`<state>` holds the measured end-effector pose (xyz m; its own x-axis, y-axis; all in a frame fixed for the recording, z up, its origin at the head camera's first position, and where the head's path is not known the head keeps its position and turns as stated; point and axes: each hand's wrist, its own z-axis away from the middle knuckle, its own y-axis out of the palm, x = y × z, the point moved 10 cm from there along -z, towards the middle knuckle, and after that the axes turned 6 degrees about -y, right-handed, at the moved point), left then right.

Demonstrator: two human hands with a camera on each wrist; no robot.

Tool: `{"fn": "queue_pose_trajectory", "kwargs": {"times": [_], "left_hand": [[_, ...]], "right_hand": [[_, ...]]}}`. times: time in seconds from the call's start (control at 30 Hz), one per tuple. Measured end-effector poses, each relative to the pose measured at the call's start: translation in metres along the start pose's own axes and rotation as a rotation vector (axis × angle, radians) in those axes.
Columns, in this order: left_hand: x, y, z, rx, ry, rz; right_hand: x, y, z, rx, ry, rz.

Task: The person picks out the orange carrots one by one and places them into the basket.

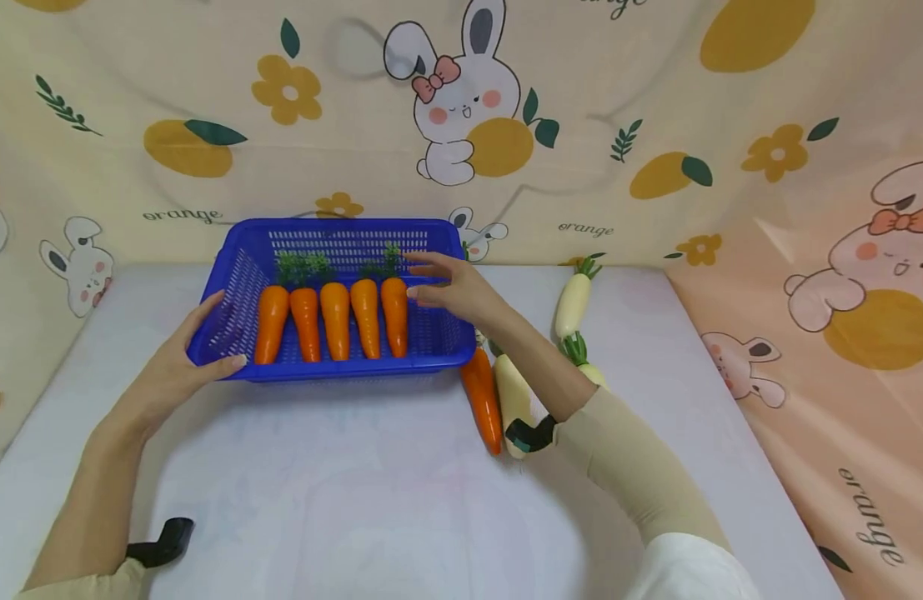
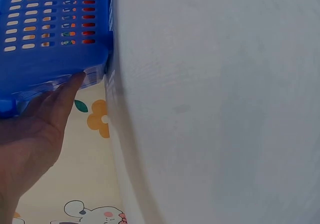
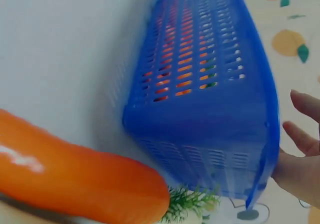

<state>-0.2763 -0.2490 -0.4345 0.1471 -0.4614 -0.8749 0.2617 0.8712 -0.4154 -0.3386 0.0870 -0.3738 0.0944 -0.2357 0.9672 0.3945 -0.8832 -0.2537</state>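
A blue plastic basket (image 1: 356,367) stands at the back of the table. Inside it lie several orange carrots (image 1: 336,321) in a row, green tops toward the far wall. My left hand (image 1: 164,371) holds the basket's front left corner, thumb at the front rim and fingers along the side; the left wrist view shows the fingers (image 2: 65,96) under the rim. Over the basket's right part is my right hand (image 1: 461,292), fingers spread and apart from each other, close to the rightmost carrot (image 1: 394,317). Nothing shows in its grasp.
Right of the basket lie another carrot (image 1: 482,400) and a white radish (image 1: 515,400), partly hidden by my right forearm. Farther right is a second radish (image 1: 574,304), with one more (image 1: 594,374) below it. A printed cloth (image 1: 341,100) hangs behind the table.
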Motion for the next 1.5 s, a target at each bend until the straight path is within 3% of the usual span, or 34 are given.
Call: {"fn": "queue_pose_trajectory", "kwargs": {"times": [0.3, 0.47, 0.63, 0.83, 1.0, 1.17, 1.5], "left_hand": [[-0.001, -0.002, -0.004, -0.002, -0.004, -0.03], [0.0, -0.004, -0.004, -0.01, -0.005, -0.029], [0.002, -0.002, -0.003, -0.011, -0.004, -0.016], [0.004, -0.003, -0.003, -0.019, -0.004, -0.02], [0.004, -0.002, -0.003, -0.017, -0.008, -0.014], [0.003, -0.002, -0.002, -0.016, -0.007, -0.013], [0.003, -0.003, -0.002, -0.021, 0.003, -0.005]], "right_hand": [[-0.003, -0.03, 0.056, -0.073, -0.059, -0.006], [-0.01, -0.042, 0.075, -0.141, -0.076, -0.038], [-0.025, -0.048, 0.091, -0.209, -0.038, -0.1], [-0.039, -0.046, 0.106, -0.262, -0.011, -0.142], [-0.054, -0.036, 0.116, -0.284, 0.024, -0.115], [-0.063, -0.023, 0.128, -0.3, 0.062, -0.042], [-0.084, -0.007, 0.129, -0.242, 0.101, 0.145]]}}
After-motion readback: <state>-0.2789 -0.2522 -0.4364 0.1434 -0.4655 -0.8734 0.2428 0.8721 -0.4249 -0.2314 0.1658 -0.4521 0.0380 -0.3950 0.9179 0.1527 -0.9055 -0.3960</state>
